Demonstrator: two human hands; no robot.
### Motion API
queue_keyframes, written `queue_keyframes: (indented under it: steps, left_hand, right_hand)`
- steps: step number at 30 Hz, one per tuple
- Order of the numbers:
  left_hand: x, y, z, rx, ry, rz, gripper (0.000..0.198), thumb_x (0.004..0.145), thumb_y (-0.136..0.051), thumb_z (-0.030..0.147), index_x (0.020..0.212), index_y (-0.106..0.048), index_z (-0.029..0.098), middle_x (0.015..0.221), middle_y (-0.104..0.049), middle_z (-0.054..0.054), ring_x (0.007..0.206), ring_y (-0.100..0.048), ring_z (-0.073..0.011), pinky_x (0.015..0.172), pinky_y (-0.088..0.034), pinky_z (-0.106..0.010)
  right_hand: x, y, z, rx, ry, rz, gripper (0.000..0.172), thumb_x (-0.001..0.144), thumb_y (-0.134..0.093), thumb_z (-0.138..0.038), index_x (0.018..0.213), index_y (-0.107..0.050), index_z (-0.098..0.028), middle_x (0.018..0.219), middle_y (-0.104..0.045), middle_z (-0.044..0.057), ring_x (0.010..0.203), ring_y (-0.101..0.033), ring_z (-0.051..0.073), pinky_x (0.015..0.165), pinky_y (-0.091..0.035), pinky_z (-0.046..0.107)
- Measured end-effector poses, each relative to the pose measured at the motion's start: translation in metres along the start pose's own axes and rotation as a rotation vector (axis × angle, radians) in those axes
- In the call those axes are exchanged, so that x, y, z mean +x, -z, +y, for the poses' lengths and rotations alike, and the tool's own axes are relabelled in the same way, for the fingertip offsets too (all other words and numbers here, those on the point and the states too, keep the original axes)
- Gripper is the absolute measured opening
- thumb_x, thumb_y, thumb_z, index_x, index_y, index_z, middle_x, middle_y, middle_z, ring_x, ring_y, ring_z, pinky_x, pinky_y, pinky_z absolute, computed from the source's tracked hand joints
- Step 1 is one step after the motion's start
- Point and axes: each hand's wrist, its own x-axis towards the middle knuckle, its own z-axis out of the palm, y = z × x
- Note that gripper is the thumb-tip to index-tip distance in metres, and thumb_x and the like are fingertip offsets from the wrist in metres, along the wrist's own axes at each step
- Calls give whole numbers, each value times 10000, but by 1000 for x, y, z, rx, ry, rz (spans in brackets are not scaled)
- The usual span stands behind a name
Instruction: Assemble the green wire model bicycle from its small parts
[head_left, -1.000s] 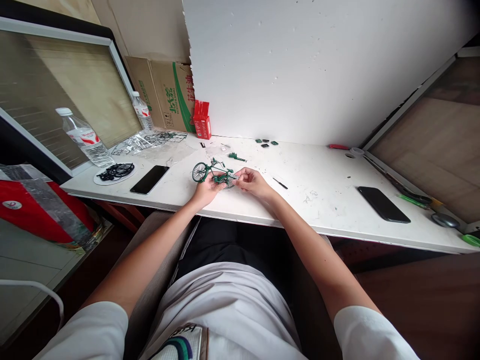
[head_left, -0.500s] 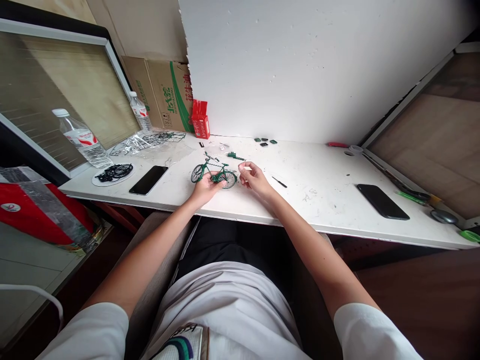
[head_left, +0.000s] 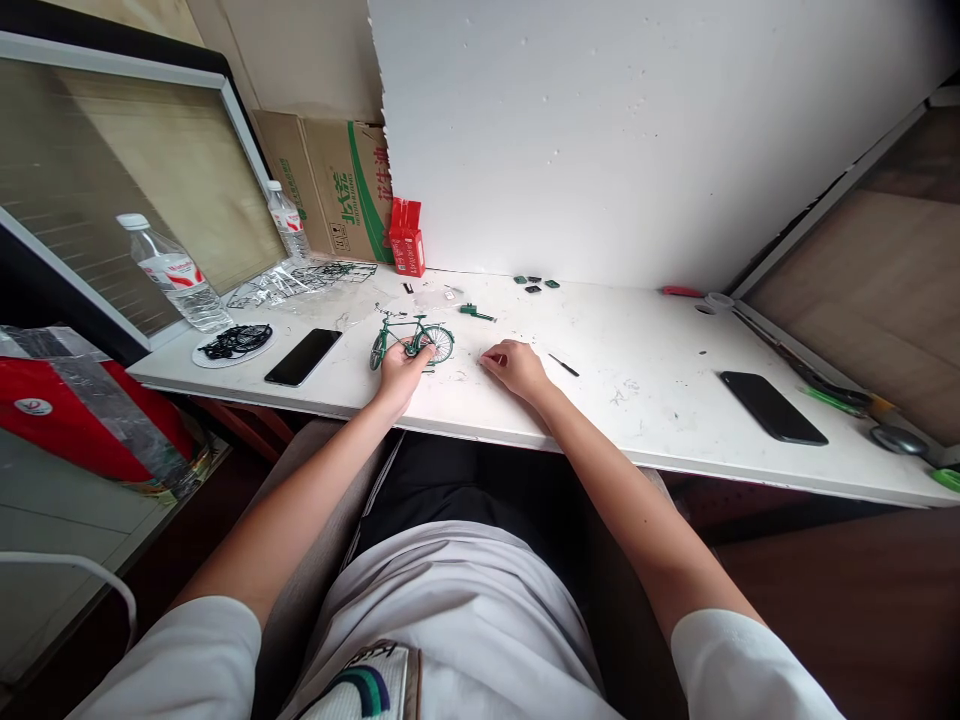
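Desk, two hands, one bicycle.

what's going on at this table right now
A person's left hand holds a small green model bicycle at a white table. The right hand is apart from it, in a pinch; whether it grips something tiny is unclear. A loose green part lies farther back.

Red box: beside cardboard carton
Water bottles: two, white-capped
Left phone: lying flat
Right phone: black, flat
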Motion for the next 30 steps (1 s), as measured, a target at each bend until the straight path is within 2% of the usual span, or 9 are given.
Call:
queue_keyframes:
  steps: [8,14,21,24,27,30]
  left_hand:
    - [-2,-2,0,25,-5,-13,470,690,-928,441,983,-667,181,1002,-778,-75,974,-739,-228,983,-567,-390]
    - [-6,-4,0,45,3,-58,467,698,-931,423,1008,-673,187,994,-777,-68,935,-739,-221,942,-570,-377]
    - [-7,-5,-1,62,-4,-90,472,714,-930,402,1051,-681,183,1033,-797,-79,935,-753,-211,970,-587,-385]
    - [-8,-5,-1,80,7,-108,474,718,-931,407,1055,-687,181,1031,-798,-82,917,-752,-209,966,-585,-387]
    - [-9,-5,0,108,8,-121,481,723,-930,414,1070,-690,182,1036,-797,-85,920,-751,-218,969,-581,-395]
    - [-10,-5,0,119,1,-130,494,730,-927,412,1094,-683,185,1030,-794,-84,931,-754,-228,977,-580,-407]
  right_hand:
    - [-3,-1,-10,-132,-1,-28,150,1029,-689,-287,1000,-815,-211,1057,-776,116,901,-670,250,722,-463,341]
    - [-4,-7,-15,-280,23,-100,213,1103,-562,-287,1101,-738,-168,1181,-745,214,1122,-667,354,809,-514,404]
    - [-6,-12,-17,-364,8,-123,252,1135,-459,-287,1143,-670,-150,1204,-711,259,1131,-654,380,869,-511,435]
    - [-6,-9,-17,-267,-8,-95,226,1135,-448,-295,1120,-640,-177,1196,-701,226,1046,-651,333,830,-497,407]
    - [-5,-5,-18,-50,31,47,231,1146,-383,-315,1117,-588,-211,1205,-672,162,933,-620,261,798,-482,374]
    - [-5,-10,-25,159,136,170,233,1145,-340,-336,1085,-538,-229,1145,-650,121,951,-596,237,852,-482,364]
